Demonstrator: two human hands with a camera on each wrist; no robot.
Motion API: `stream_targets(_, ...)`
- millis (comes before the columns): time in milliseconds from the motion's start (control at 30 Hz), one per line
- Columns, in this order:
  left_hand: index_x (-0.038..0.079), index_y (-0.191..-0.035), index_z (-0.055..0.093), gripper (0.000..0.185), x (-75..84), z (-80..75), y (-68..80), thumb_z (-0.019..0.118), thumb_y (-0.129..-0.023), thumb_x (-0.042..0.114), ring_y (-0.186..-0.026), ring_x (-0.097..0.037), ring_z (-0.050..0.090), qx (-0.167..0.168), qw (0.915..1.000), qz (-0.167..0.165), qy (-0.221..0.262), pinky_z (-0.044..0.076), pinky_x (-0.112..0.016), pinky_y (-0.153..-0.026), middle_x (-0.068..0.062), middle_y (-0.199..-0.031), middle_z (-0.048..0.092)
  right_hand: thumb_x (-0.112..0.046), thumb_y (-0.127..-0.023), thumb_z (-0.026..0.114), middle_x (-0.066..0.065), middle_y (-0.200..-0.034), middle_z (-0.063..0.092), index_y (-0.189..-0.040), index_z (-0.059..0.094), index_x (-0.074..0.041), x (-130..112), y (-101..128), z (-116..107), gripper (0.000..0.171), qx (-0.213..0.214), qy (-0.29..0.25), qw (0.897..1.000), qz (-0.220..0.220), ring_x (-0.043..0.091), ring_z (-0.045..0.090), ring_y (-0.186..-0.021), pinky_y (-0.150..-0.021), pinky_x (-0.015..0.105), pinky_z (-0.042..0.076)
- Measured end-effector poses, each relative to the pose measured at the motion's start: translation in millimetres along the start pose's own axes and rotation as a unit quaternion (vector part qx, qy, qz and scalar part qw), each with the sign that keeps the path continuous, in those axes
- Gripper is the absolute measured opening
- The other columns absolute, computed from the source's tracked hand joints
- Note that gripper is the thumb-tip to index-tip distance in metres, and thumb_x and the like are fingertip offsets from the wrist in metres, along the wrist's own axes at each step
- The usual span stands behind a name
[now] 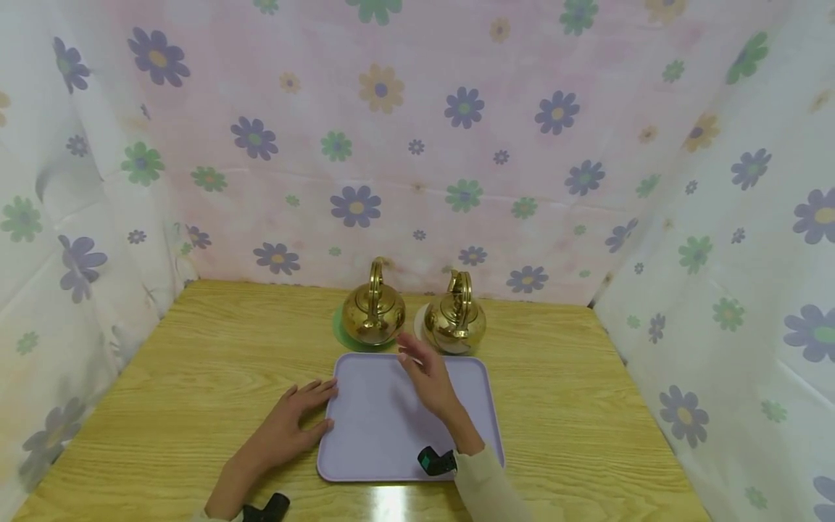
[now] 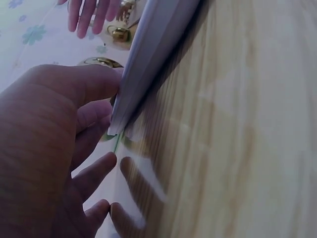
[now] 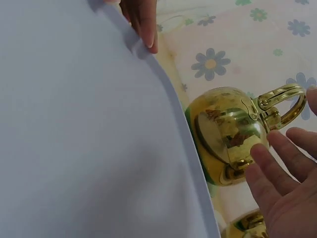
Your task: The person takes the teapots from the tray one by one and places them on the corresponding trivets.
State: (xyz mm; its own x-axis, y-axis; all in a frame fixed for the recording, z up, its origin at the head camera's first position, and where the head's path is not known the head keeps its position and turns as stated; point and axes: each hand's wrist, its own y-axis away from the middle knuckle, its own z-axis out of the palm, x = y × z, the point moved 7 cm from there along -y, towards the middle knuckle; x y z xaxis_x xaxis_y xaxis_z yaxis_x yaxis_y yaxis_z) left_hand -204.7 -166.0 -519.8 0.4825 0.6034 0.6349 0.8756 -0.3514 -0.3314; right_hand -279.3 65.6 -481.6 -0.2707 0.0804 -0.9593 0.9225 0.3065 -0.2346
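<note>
A pale purple rectangular tray (image 1: 378, 435) lies on the wooden table. My left hand (image 1: 280, 435) is at its left side, fingers spread and extended; the thumb and fingertips touch the rim, as the left wrist view shows on the tray edge (image 2: 153, 54). Over the tray's far half hovers my right hand (image 1: 432, 380), holding nothing, its fingers extended toward two brass kettles. The left kettle (image 1: 372, 317) stands on a green round mat (image 1: 338, 332), the right kettle (image 1: 450, 325) on a pale one (image 1: 419, 326). Both kettles have raised handles.
Flower-printed curtains (image 1: 417, 167) enclose the wooden table (image 1: 561, 413) at the back and both sides. The kettles stand between the tray's far edge and the back curtain. A small black device (image 1: 435, 461) is strapped to the right wrist.
</note>
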Motion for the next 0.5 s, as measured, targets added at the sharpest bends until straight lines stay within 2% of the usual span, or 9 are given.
stream_targets(100, 0.000, -0.135, 0.064, 0.052, 1.3, -0.8, 0.6, 0.078, -0.087, 0.015, -0.133, -0.050, 0.051, 0.006, 0.9999, 0.004, -0.014, 0.025, -0.076, -0.108, -0.015, -0.143, 0.061, -0.010, -0.105, 0.055, 0.027, -0.149, 0.050, -0.148, 0.044, 0.010, -4, 6, -1, 0.048, -0.008, 0.054, 0.998, -0.022, 0.043, 0.050, -0.136, -0.114, 0.054, 0.041)
stream_targets(200, 0.001, -0.137, 0.062, 0.055, 2.7, -1.2, 0.8, 0.078, -0.087, 0.017, -0.134, -0.049, 0.051, 0.012, 0.9991, 0.010, -0.038, 0.025, -0.077, -0.107, -0.014, -0.143, 0.061, -0.016, -0.106, 0.055, 0.023, -0.152, 0.049, -0.149, 0.044, 0.006, -10, 12, -2, 0.050, -0.015, 0.115, 0.992, -0.045, 0.038, 0.048, -0.140, -0.116, 0.057, 0.037)
stream_targets(333, 0.002, -0.141, 0.060, 0.058, 3.4, -2.8, 0.7, 0.077, -0.088, 0.019, -0.137, -0.048, 0.048, 0.013, 0.9975, 0.005, -0.069, 0.026, -0.076, -0.108, -0.013, -0.145, 0.059, -0.025, -0.107, 0.053, 0.019, -0.155, 0.047, -0.152, 0.042, 0.002, -11, 20, -3, 0.054, -0.024, 0.192, 0.980, -0.052, 0.033, 0.042, -0.146, -0.118, 0.055, 0.034)
stream_targets(500, 0.003, -0.144, 0.057, 0.059, 5.7, -7.9, 0.3, 0.074, -0.091, 0.024, -0.140, -0.047, 0.044, 0.016, 0.9946, -0.002, -0.103, 0.026, -0.073, -0.111, -0.014, -0.148, 0.056, -0.033, -0.108, 0.050, 0.013, -0.159, 0.042, -0.156, 0.038, -0.004, -10, 28, -4, 0.058, -0.037, 0.266, 0.963, -0.029, 0.032, 0.037, -0.149, -0.121, 0.052, 0.032)
